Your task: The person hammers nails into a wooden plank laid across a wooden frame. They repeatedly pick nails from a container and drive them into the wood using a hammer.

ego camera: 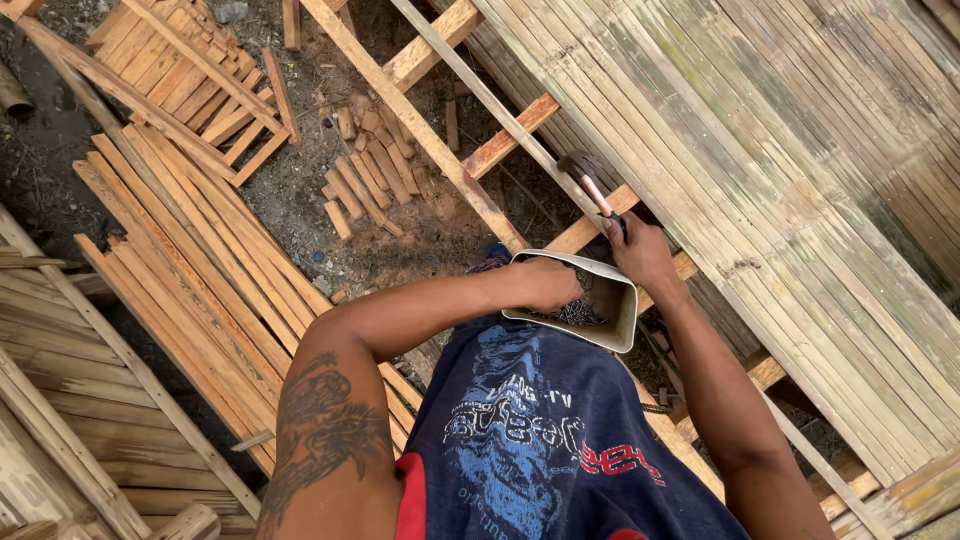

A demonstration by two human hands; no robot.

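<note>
over the middle of the head view, the left hand is dipped into a pale, open-topped box held against the person's waist. fingers are curled down among the dark nails heaped in its bottom; whether any nail is actually pinched cannot be told, since the fingertips are buried in the pile. box walls look like bent sheet or card, off-white, rim facing up toward the camera.

right hand sits just beyond the far rim of the box, closed around the handle of a hammer. handle is pinkish-tan, head is dark and points up and left, away from the body. hammer head hovers over a thin wooden strip that runs diagonally across the frame.

right of the hands: a broad panel of split bamboo slats, laid side by side, greyed and greenish in patches. beneath it, orange-brown timber crosspieces show through the gaps.

left of the hands, lower down on the dirt ground: bundles of cut wooden laths and a scatter of short offcut blocks.

person wears a dark blue shirt with light blue and red print; left upper arm carries a tattoo.
</note>
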